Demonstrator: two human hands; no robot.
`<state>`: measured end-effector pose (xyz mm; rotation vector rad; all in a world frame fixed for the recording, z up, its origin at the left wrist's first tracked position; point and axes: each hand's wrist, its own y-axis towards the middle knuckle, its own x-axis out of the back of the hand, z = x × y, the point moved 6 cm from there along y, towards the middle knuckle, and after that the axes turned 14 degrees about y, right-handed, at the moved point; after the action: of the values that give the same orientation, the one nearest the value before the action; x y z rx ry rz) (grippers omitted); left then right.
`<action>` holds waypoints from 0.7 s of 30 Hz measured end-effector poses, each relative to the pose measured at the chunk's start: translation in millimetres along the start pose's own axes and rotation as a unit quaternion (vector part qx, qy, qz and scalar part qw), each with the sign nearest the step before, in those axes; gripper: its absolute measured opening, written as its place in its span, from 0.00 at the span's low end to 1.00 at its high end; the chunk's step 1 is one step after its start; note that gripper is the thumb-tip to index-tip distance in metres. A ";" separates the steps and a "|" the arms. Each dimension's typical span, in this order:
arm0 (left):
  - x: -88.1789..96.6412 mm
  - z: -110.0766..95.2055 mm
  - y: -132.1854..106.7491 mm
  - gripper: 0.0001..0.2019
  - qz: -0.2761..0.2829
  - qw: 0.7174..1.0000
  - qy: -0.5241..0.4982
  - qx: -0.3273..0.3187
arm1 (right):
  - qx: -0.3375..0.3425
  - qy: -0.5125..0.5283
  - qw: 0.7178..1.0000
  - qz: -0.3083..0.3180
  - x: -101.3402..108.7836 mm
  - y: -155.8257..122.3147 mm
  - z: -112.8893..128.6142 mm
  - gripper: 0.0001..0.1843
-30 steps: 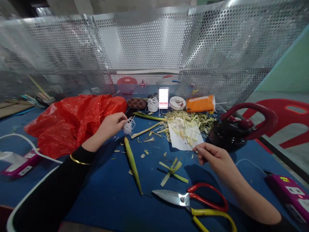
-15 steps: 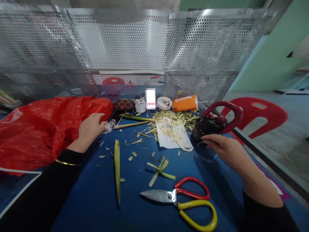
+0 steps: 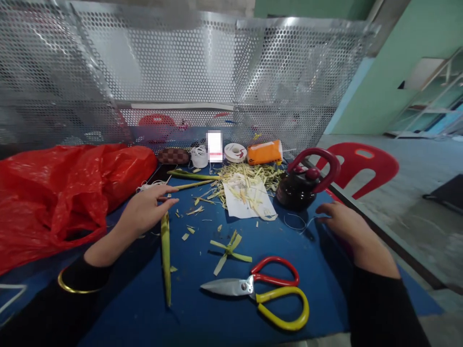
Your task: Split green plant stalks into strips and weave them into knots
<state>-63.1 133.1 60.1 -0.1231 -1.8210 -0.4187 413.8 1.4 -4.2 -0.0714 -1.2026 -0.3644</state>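
Note:
My left hand (image 3: pixel 146 207) is open, thumb and fingers apart, above the upper end of a long green leaf bud (image 3: pixel 165 262) lying on the blue table (image 3: pixel 126 299). My right hand (image 3: pixel 343 224) has its fingers curled at the right, beside a dark jug (image 3: pixel 294 190) with a maroon handle. A thin, pale thread (image 3: pixel 297 227) loops on the table and runs up to its fingertips. Between my hands lies a small cross of folded leaf strips (image 3: pixel 230 249). Nearer me are scissors (image 3: pixel 231 286) with one red and one yellow handle.
A red plastic bag (image 3: pixel 72 188) covers the left side. Leaf scraps (image 3: pixel 253 174) and white paper (image 3: pixel 235 205) lie at the back, near a ribbon roll (image 3: pixel 235 153) and an orange packet (image 3: pixel 265 152). Perforated metal sheeting (image 3: pixel 173 67) stands behind; a red chair (image 3: pixel 376 166) is at right.
My left hand has moved right, from beside the red bag to over the leaf bud. My right hand has drawn away from the jug, towards the table's right edge. The view has shifted right.

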 end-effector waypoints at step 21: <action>-13.5 -15.0 -12.6 0.15 -0.005 0.998 -0.004 -0.055 | 0.022 0.651 0.759 0.001 40.8 -44.0 94.6 0.12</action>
<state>-49.3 118.0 48.1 -0.1923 -1.8078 -0.5261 327.7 -26.5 61.8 0.2067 0.1937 -0.2777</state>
